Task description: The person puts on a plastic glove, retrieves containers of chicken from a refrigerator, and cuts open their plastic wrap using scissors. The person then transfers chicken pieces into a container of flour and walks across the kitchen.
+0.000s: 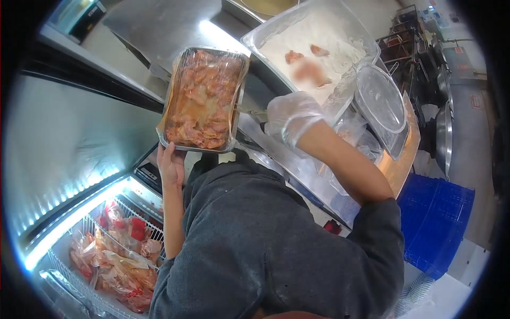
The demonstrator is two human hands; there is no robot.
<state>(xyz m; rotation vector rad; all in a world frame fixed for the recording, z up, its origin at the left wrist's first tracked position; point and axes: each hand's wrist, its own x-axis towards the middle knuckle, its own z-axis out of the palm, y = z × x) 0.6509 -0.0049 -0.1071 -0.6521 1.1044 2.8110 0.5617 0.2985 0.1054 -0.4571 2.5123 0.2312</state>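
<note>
Left grip (171, 166) on meat tray (231, 144)

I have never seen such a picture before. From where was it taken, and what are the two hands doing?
There is no machine here. A person wears a camera on the head, looking forward and down, so their dark clothing fills the lower middle. The bare left hand holds a metal tray by its near edge; orange-red meat pieces lie in it under clear film. The right hand, in a clear glove, is beside the tray and seems to hold a thin metal tool, too unclear to name. Beyond it, a clear bin contains white powder and a few pieces. At lower left, bagged food lies in a wire basket.
</note>
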